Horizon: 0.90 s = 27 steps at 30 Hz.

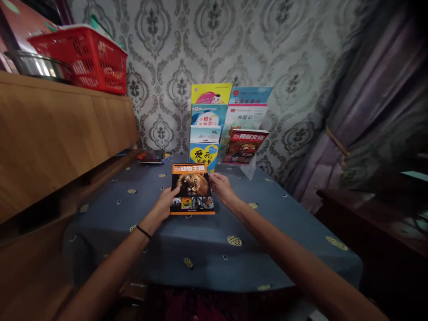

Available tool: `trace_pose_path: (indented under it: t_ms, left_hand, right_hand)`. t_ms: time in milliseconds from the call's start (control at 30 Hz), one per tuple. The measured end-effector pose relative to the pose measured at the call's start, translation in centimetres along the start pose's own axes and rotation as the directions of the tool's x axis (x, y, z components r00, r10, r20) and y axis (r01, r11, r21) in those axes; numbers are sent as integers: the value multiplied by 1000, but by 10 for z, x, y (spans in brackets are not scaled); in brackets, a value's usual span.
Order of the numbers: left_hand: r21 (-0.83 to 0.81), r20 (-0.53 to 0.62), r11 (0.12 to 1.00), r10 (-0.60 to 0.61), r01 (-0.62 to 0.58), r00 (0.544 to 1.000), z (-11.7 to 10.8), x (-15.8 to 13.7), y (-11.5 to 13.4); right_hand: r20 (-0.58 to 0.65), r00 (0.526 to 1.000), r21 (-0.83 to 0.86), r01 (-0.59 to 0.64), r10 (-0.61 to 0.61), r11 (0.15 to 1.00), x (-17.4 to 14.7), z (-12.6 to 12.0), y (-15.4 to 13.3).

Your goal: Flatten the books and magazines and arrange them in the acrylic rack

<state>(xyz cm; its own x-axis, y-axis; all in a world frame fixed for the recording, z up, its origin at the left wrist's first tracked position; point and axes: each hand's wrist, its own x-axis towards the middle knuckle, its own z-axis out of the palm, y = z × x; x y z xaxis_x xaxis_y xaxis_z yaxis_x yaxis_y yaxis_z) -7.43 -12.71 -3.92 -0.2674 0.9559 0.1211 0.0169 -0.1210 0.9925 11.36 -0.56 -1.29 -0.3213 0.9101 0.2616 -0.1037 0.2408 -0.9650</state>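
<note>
Between my two hands is a book (192, 189) with a lion on its dark cover and an orange band across the top. My left hand (166, 203) grips its left edge, thumb on the front. On the opposite edge, my right hand (222, 185) is closed on the book a little higher up. Its cover faces me above the cloth. Just behind stands a tiered rack of books: a yellow-and-blue book (203, 154) low on the left, partly covered by the lion book, and a red book (245, 146) leaning at the lower right.
A blue tablecloth (214, 249) with yellow prints covers the table. Several books (152, 156) lie at its back left. A wooden cabinet (67, 129) on the left bears a red basket (80, 58) and a metal bowl (40, 64). A curtain (341, 120) hangs at right.
</note>
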Motion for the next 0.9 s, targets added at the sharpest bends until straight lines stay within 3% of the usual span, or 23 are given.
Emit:
trace_pose_path:
  t_ms: [200,300,367,433,533,600,667,733,900]
  left_hand:
    - [316,-99,949,36,-3,994,-46,31,-8]
    - [422,-57,905,88,-56,994,-59,50,-10]
    - [459,-4,883,112,-98,994,-56,61,-13]
    - [499,62,851,151,-162,987,-49,70,-18]
    - [611,202,730,231,-306,952,-43,81,-25]
    - [668,280,643,250,-375,927,-45,87,-28]
    - [684,317,610,244,-399,917,-50,91,-31]
    - [684,341,597,245,-418,908,-54,94,-34]
    - [689,355,557,298,-463,886,-56,98,-39]
  right_hand:
    - [-27,1000,-327,-20,12,945,6,-29,32]
    - [8,1000,-437,10,-7,899,-4,-40,35]
    - [97,994,-517,96,-53,851,-9,-37,32]
    - [311,939,-600,316,-149,735,-10,-26,29]
    - [618,756,-538,606,-215,586,-6,1,25]
    - [739,647,-481,702,-188,525,0,20,26]
    - [802,579,-455,749,-144,481,6,35,28]
    - [820,563,-466,761,-104,451,12,44,31]
    - [789,613,-544,725,-37,422,22,51,42]
